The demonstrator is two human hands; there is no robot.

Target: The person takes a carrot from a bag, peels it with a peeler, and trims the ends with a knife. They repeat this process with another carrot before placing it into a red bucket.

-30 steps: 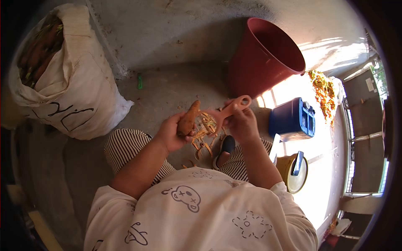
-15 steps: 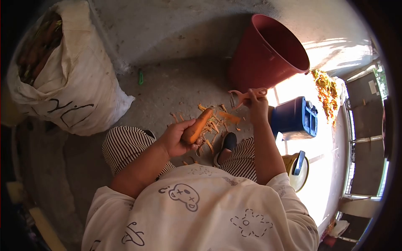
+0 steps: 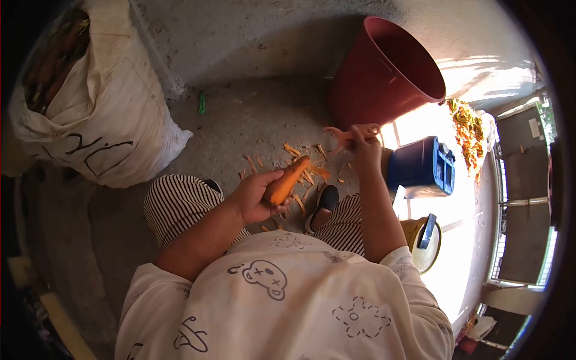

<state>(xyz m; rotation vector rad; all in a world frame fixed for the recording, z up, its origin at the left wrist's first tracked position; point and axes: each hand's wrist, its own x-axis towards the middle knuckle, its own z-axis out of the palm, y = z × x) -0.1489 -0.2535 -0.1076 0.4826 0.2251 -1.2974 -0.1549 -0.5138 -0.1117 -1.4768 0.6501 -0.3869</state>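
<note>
My left hand (image 3: 259, 197) is wrapped round the thick end of an orange carrot (image 3: 288, 181), whose narrower end points up and to the right. To the right of it, my right hand (image 3: 363, 147) grips a pinkish-orange peeler (image 3: 346, 135) by its handle. The peeler's forked head points left and stands apart from the carrot. Beneath and beyond the carrot, peelings (image 3: 307, 175) lie scattered on the floor between my feet. The fingers of my right hand are partly hidden behind its back.
A white sack (image 3: 114, 114) of carrots stands at left, a deep red bucket (image 3: 384, 75) ahead right. Beside my right arm are a blue jerrycan (image 3: 417, 168) and a yellowish lidded container (image 3: 423, 243). A green object (image 3: 201, 104) lies near the wall; an orange-green heap (image 3: 467, 132) is farther right.
The peeler has tilted and shifted slightly left in my right hand, still apart from the carrot. My left hand holds the carrot in almost the same place, turned a little.
</note>
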